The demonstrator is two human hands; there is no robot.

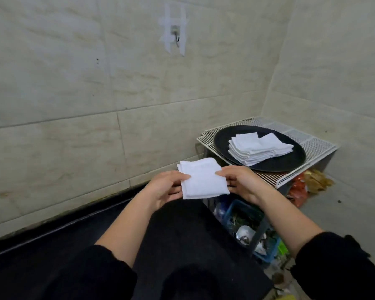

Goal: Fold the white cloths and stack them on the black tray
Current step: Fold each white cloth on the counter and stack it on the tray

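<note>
Now both hands pinch 1 folded white cloth [202, 178]: left hand [167, 187] at its left edge, right hand [240, 182] at its right; stack [258, 148] on black tray [230, 152].

One head-worn wide-angle view, forward and downward, close in.

Soft, even, fairly dim light; shadows are faint. The wide lens bows the wall [74, 109] tile lines toward the edges; detail is slightly soft.
</note>
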